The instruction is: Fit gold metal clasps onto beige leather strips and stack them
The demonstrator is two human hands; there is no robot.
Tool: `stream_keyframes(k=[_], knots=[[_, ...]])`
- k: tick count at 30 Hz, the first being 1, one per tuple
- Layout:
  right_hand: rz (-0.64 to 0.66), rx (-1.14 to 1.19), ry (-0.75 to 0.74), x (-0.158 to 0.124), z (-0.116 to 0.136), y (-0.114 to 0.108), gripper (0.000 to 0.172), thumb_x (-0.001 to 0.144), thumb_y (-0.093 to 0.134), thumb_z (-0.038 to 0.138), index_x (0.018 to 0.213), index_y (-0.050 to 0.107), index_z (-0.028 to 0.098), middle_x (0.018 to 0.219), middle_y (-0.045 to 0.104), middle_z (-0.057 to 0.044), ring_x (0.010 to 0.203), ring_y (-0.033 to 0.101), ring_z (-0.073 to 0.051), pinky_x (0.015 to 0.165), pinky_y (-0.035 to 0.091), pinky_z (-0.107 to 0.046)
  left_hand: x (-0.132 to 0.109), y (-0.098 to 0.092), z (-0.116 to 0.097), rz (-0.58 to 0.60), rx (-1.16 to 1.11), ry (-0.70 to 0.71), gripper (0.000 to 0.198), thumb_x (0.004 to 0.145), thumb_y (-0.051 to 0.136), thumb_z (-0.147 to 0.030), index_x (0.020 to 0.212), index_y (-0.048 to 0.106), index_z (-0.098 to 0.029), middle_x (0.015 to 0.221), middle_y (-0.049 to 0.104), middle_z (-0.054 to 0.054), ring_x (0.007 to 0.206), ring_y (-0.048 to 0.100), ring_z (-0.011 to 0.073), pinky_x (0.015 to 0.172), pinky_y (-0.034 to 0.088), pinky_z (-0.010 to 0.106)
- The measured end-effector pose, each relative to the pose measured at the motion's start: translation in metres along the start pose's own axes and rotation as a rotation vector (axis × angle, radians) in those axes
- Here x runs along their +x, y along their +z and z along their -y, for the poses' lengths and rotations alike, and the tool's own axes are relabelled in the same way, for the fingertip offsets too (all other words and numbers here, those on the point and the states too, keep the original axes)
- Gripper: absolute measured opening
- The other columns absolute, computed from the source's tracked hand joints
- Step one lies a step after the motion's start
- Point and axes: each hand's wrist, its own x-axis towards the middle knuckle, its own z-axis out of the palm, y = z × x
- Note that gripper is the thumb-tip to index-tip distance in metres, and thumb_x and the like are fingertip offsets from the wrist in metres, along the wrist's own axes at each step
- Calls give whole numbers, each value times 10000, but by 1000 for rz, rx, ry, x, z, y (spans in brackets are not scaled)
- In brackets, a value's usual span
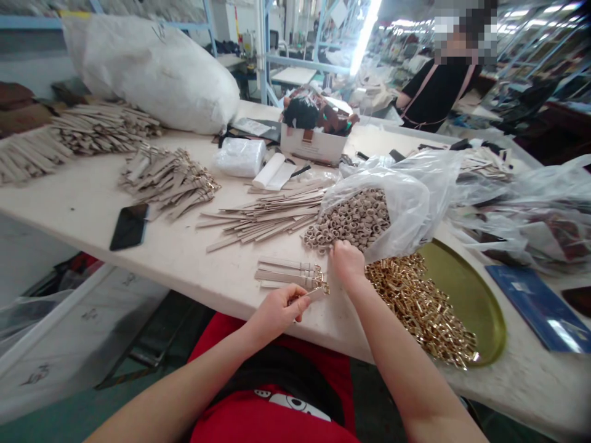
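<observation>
My left hand (282,307) is closed on a beige strap (316,295) near the table's front edge, the strap pinched between thumb and fingers. Just beyond it lie several finished-looking straps (281,276) with gold buckles at their right ends. My right hand (347,263) has its fingers curled at the near edge of a heap of small beige strap loops (357,218); its fingertips are partly hidden, so what they pinch cannot be made out. The loops spill from a clear plastic bag (410,203). Right of my right forearm, gold buckles (425,307) are heaped on an olive-green tray (480,295).
Loose flat straps (272,215) lie behind the work spot. Buckled straps (168,178) and a dark phone (130,227) lie to the left. A box of scraps (314,147) and a big white sack (157,74) stand behind. A blue folder (538,307) lies right. One person (434,89) stands beyond.
</observation>
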Motion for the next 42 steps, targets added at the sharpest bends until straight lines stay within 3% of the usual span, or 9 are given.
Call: stream_keyframes(k=[4,8,13,22,26,30,33,38,42], knots=[[78,423,-18,-25,1,-12,203,814,432,269,752,588,156,746,613,-74,669,547,-165,582,362,-260,4,-9,1,-118,-46,-15,264,813,449,-409,810,528,-157,543,483,-47,511,419,88,529,330,198],[549,1220,67,-66,10,-26,236,767,498,357,652,575,167,590,554,3,493,441,-90,489,337,-224,17,-8,1,-174,-75,-41,258,811,444,-401,814,526,-156,527,475,-53,463,388,77,507,321,198],[862,1598,237,-94,19,-32,149,723,567,297,786,609,169,625,565,17,466,420,-59,457,333,-196,15,-5,3,-97,24,-27,227,796,464,-371,761,529,-156,544,483,-45,507,449,86,531,342,199],[622,1399,125,-105,17,-34,360,744,560,471,933,629,173,553,460,43,487,391,-82,493,305,-237,2,-4,4,54,-3,-90,270,782,465,-408,765,529,-146,527,459,-49,479,409,79,477,315,189],[752,1464,106,-110,9,-28,357,774,545,446,969,634,161,548,436,37,502,383,-81,496,284,-236,1,-6,3,151,-87,-111,282,758,496,-422,737,526,-143,507,418,-62,456,364,65,443,272,178],[970,1786,217,-117,6,-17,300,770,558,389,944,635,157,503,333,61,443,279,-59,444,213,-217,-2,-8,0,253,-130,-141,256,754,504,-403,711,511,-151,478,406,-70,421,327,55,416,228,176],[949,1883,279,-121,12,-11,296,778,541,386,964,610,166,503,361,60,435,286,-60,438,220,-208,-4,-6,1,185,-136,-123,252,763,489,-396,715,509,-150,481,398,-70,424,323,56,423,244,176],[655,1721,294,-123,20,-8,247,795,520,386,940,549,188,517,484,46,451,386,-75,447,271,-201,-6,-3,9,38,7,-96,233,781,460,-368,723,525,-152,517,426,-57,472,380,70,470,300,183],[602,1623,278,-122,19,-10,338,819,450,463,974,537,175,597,535,21,494,431,-85,477,332,-212,-4,-3,10,3,43,-105,230,778,456,-366,722,526,-154,528,450,-52,479,414,79,473,312,187]])
